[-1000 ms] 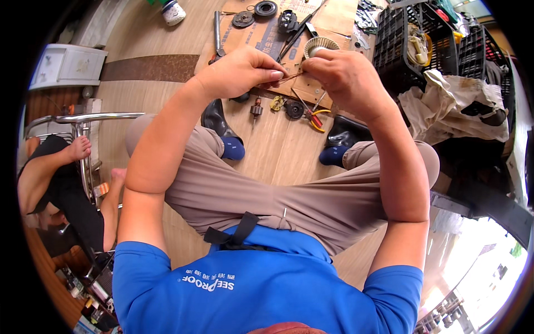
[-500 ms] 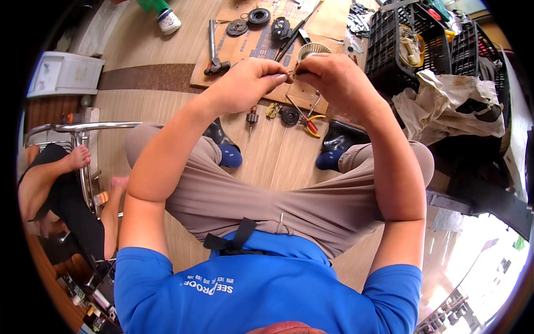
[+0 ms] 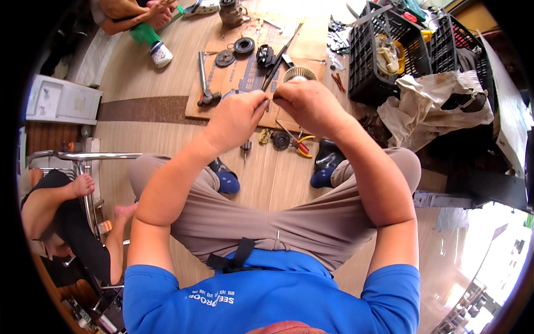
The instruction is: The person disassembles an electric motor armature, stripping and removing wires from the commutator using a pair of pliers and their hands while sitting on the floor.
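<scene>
My left hand (image 3: pixel 236 119) and my right hand (image 3: pixel 312 106) meet almost fingertip to fingertip over the near part of a cardboard sheet (image 3: pixel 312 47). Both are closed in a pinch, and whatever lies in their fingers is too small or hidden to name. Just beyond the right hand lies a pale ribbed round part (image 3: pixel 300 73), partly covered by it. A hammer (image 3: pixel 203 78) rests left of my hands. Nearer to me on the floor are pliers (image 3: pixel 303 147) with red and yellow handles, a black round part (image 3: pixel 281 141), a yellow ring-like part (image 3: pixel 264 135) and a small motor armature (image 3: pixel 246 146).
On the cardboard lie a grey disc (image 3: pixel 225 58), a black ring (image 3: pixel 243 47) and a black housing (image 3: pixel 266 55). Black crates (image 3: pixel 364 67) and a pale cloth (image 3: pixel 428 103) stand right. Another person's hands (image 3: pixel 161 12) show at far left, and someone's bare foot (image 3: pixel 84 185) at left.
The view has tilted up, so the floor items sit lower and another person's hands show at the top. My hands stay close together, still pinched, with a slight gap between them.
</scene>
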Available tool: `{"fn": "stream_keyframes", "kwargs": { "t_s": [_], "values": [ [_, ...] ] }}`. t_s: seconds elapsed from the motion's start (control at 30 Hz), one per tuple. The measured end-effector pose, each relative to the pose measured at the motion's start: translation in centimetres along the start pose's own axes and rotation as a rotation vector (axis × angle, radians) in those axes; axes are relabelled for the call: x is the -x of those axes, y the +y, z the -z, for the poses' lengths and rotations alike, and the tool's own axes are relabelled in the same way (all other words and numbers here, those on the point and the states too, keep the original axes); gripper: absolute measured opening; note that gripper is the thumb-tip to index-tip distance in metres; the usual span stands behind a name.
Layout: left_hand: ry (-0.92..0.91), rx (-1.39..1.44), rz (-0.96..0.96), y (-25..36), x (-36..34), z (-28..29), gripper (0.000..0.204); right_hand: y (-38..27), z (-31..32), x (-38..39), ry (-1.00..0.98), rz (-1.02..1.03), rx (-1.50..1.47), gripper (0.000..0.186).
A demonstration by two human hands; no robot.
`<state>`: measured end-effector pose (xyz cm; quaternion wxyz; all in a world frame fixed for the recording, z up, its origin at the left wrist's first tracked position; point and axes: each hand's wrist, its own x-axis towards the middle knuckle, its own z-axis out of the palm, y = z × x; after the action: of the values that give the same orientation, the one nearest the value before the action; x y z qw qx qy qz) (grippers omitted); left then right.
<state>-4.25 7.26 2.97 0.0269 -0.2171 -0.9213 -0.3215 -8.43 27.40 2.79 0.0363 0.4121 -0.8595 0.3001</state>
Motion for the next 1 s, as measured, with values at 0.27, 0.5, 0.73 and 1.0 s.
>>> {"fn": "stream_keyframes", "kwargs": {
  "t_s": [0.27, 0.5, 0.73, 1.0],
  "values": [
    [0.277, -0.017, 0.092, -0.8, -0.2, -0.7, 0.018, -2.5, -1.7, -0.4, 0.206, -0.257, -0.514, 0.015],
    [0.229, 0.668, 0.440, -1.7, -0.2, -2.0, 0.023, -3.3, -4.8, -0.1, 0.327, -0.304, -0.540, 0.031],
    [0.261, 0.869, 0.423, -0.7, -0.2, -2.6, 0.027, -4.1, -5.5, -0.3, 0.402, -0.331, -0.684, 0.035],
    [0.331, 1.029, 0.357, -1.4, -0.2, -1.2, 0.029, -4.6, -5.2, -1.4, 0.340, -0.446, -0.663, 0.050]
  ]
}}
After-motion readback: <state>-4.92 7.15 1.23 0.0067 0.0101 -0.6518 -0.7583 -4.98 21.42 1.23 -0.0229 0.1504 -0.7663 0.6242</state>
